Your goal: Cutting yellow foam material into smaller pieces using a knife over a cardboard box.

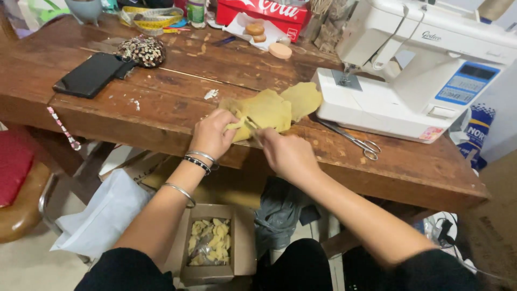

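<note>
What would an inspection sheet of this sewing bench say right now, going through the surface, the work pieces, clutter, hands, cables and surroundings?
Surface: worn wooden table, scratched, small scraps on it.
Job's things: yellow fabric pieces at the front edge; sewing machine and scissors beside them.
Clutter: black phone, spotted pouch, measuring tape, red carton.
Hands: left hand and right hand both pinch the fabric.
Cables: black cable on the floor at right.
Surroundings: open box of yellow offcuts under the table; red-cushioned chair at left.
</note>
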